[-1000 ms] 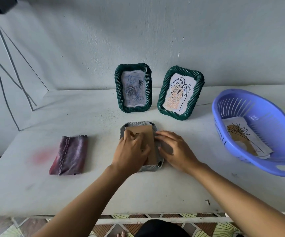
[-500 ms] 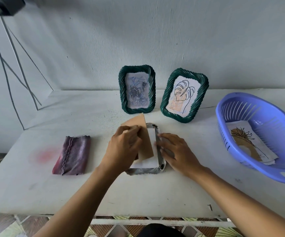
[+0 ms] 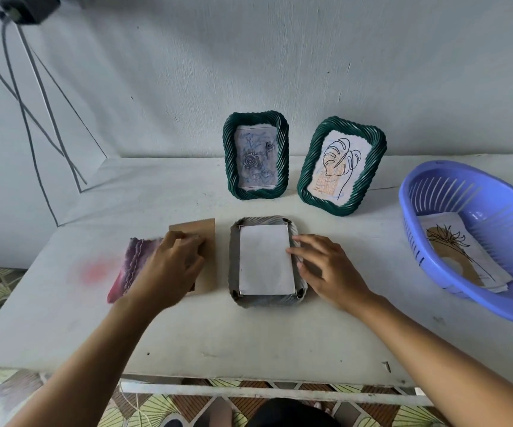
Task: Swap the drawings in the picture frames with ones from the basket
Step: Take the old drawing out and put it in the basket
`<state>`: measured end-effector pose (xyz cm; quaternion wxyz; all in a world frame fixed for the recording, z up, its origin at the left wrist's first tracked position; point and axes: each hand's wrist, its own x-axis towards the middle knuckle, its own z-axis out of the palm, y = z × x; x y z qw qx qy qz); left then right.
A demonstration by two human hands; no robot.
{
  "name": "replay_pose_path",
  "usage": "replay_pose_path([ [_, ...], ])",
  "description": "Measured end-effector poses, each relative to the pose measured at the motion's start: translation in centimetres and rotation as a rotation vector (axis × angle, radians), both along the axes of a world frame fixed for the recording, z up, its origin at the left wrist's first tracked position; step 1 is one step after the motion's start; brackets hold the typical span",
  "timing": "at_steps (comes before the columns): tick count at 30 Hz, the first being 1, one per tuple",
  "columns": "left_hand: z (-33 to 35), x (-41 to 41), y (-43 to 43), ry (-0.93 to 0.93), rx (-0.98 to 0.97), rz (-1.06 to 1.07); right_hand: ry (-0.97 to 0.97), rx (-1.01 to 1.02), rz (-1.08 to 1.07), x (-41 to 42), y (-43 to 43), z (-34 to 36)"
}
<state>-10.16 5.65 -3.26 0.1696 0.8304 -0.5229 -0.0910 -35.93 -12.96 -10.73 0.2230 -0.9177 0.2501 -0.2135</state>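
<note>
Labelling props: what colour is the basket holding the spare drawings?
The basket is blue-violet plastic with slotted walls; it shows best in the head view.

Lighting's soft and even, cool bluish daylight, no hard glare anywhere. Shadows are faint: a smudgy one under the right hand (image 3: 326,272), and thin ones at the foot of the green frames (image 3: 256,194) at 12 o'clock. The left hand (image 3: 169,269) at 9 o'clock is smeared by motion blur. The wide lens curves the worktop (image 3: 249,340) edge at 6 o'clock, bows the cables (image 3: 27,114) at 10 o'clock and stretches the basket (image 3: 417,241) at 3 o'clock.
</note>
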Motion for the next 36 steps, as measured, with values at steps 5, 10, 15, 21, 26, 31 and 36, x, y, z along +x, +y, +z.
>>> replay_pose_path([
  [5, -2.6, -0.7, -0.1, -0.064, 0.034, -0.113, -0.018, -0.006, -0.010, -0.1, 0.1, -0.1],
  [10, -3.9, -2.2, -1.3, -0.116, 0.012, -0.082, -0.047, 0.000, -0.021, -0.1, 0.0, -0.1],
  [15, -4.3, -3.5, -1.4, -0.300, 0.031, 0.043, -0.056, 0.017, -0.034, -0.1, 0.0, 0.0],
  [21, -5.0, -3.6, -1.0, -0.247, 0.013, 0.096, -0.071, 0.025, -0.051, -0.2, 0.1, 0.0],
  [26, -5.2, -3.0, -0.8, -0.254, 0.000, 0.083, -0.065, 0.048, -0.060, -0.3, 0.1, 0.1],
  [31, -3.6, -3.1, -2.3, -0.193, -0.004, 0.131, -0.063, 0.077, -0.068, -0.4, 0.2, 0.3],
  [36, -2.2, -4.5, -4.7, -0.087, -0.111, 0.113, -0.089, 0.102, -0.063, -0.4, 0.2, 0.0],
])
